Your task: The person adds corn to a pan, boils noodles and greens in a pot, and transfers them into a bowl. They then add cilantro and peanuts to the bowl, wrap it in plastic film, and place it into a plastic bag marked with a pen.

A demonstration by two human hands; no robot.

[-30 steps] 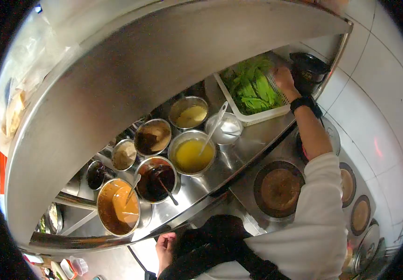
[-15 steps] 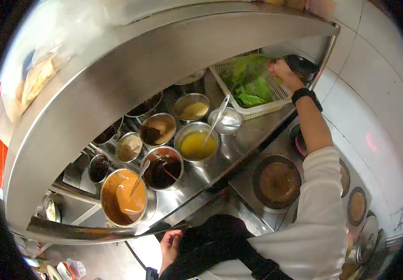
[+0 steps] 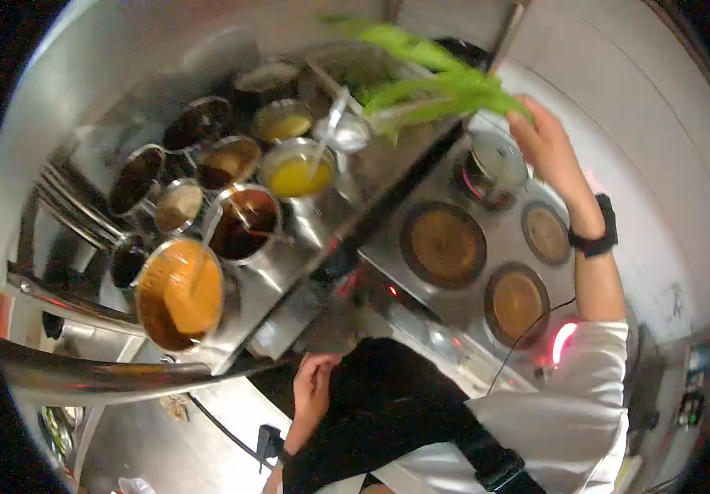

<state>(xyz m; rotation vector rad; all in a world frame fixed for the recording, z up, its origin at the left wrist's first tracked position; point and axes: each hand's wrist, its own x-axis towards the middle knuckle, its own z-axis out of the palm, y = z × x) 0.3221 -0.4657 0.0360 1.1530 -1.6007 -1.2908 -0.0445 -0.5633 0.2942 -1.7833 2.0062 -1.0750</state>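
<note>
My right hand (image 3: 542, 144) is closed on the ends of several long green lettuce leaves (image 3: 445, 92), which stretch left in front of the shelf and are blurred by motion. Behind them, mostly covered, is the white plastic basket (image 3: 334, 85). My left hand (image 3: 314, 385) hangs low by the black apron (image 3: 379, 395), below the steel rail. Its fingers are curled together, and whatever they may hold is hidden.
Metal pots line the steel shelf: orange sauce (image 3: 190, 288), dark red sauce (image 3: 244, 226), yellow liquid (image 3: 299, 175), a white substance (image 3: 345, 132) and several others. Right of the shelf edge are round brown-topped burners (image 3: 444, 243) and a glassy container (image 3: 495, 165). White tiles (image 3: 635, 156) cover the wall.
My right hand has come out of the basket with lettuce leaves and moved right and toward me, over the burner side. The view has shifted. My left hand stays low by the apron.
</note>
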